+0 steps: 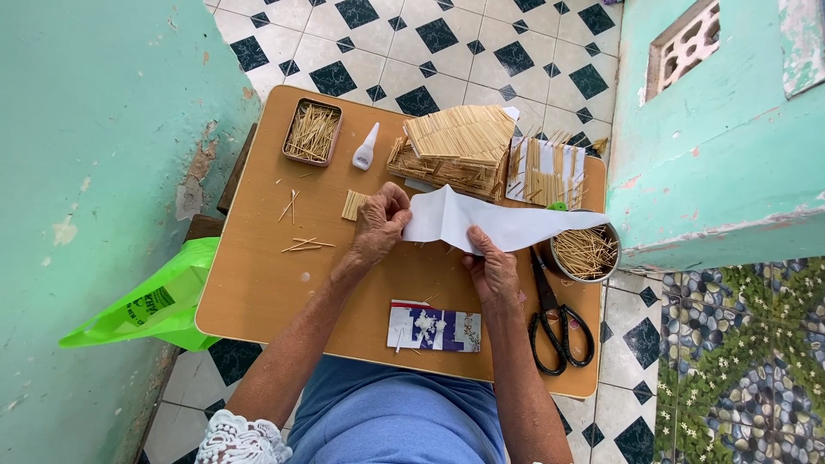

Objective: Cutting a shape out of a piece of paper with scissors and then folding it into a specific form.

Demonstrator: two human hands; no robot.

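While the left hand pinches the left end of a folded white paper sheet over the worktop, the right hand clamps its lower edge. Creasing seems underway; next likely calls for pressing the fold flat.

The tan, smooth matt wooden board bears a folded sheet of matt white paper, pinched between the bare left hand and right hand, beside a little house of pale, rough-laid wooden sticks. A small rectangular metal tin and a round, shiny metal tin both hold loose pale wooden sticks, near a white, smooth plastic glue bottle and black-handled scissors with dull metal blades. A glossy bright green plastic bag hangs beside the peeling, rough teal painted wall, above glossy black-and-white floor tiles.
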